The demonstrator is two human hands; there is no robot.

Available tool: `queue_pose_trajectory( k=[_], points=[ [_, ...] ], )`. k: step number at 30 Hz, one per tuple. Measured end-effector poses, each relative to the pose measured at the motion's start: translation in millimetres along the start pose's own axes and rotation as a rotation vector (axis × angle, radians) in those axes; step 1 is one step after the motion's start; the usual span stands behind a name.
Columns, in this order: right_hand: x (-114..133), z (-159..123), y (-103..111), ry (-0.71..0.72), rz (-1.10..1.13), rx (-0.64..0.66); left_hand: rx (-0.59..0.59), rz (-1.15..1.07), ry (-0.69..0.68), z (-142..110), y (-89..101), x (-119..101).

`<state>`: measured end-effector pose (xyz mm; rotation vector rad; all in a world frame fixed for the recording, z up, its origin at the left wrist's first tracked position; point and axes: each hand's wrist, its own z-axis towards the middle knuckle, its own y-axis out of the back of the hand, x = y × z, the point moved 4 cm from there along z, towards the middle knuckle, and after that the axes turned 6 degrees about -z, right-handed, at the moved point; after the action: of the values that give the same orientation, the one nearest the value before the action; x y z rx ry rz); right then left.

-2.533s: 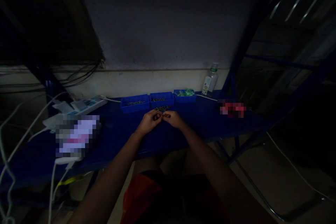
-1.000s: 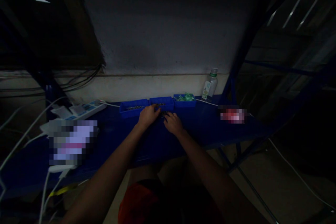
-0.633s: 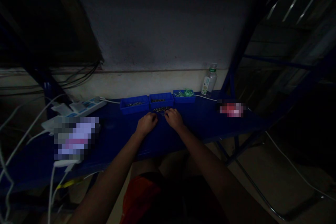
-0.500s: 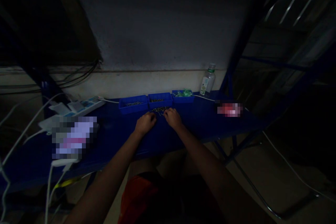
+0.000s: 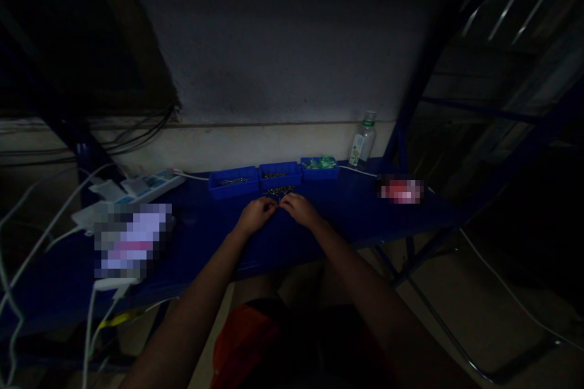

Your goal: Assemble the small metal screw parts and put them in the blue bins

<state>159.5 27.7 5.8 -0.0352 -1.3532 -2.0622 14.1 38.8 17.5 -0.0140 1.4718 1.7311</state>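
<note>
- Scene is dim; fine detail is lost.
- Left hand (image 5: pixel 257 215) and right hand (image 5: pixel 298 208) are seen resting low on the blue desk (image 5: pixel 347 213), fingertips brought together at the middle, just in front of a small pile of metal parts (image 5: pixel 279 191).
- Grip of each hand: fingers are curled inward with tips pinched toward one another; whether anything is grasped between them cannot be told, as it is too dark and too small.
- The pile of metal parts is found loose on the desk, just beyond the fingertips and just before the middle blue tray (image 5: pixel 280 172).
- Three blue trays are lined up along the wall: left blue tray (image 5: pixel 233 181) with metal pieces, the middle one likewise, right blue tray (image 5: pixel 319 166) with green pieces.
- A clear bottle (image 5: pixel 362 148) with a green cap is noted upright beside the right blue tray.
- A white power strip (image 5: pixel 146 186) is noted at the far left, cables trailing off the desk edge.
</note>
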Motion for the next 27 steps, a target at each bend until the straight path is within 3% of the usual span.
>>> queue_pose_trajectory(
  k=[7,14,21,27],
  points=[
    [-2,-1,-3,-0.017,-0.048,0.025,-0.067,-0.101,0.026,3,3.4,8],
    [2,-3,-7,0.065,-0.127,0.075,-0.035,-0.131,0.041,3,1.0,14],
    [2,-3,-4,-0.011,-0.239,0.060,-0.033,-0.132,0.064,2,1.9,14],
    [0,-4,3,-0.162,-0.301,0.040,-0.042,-0.145,0.062,2,1.2,15]
  ],
)
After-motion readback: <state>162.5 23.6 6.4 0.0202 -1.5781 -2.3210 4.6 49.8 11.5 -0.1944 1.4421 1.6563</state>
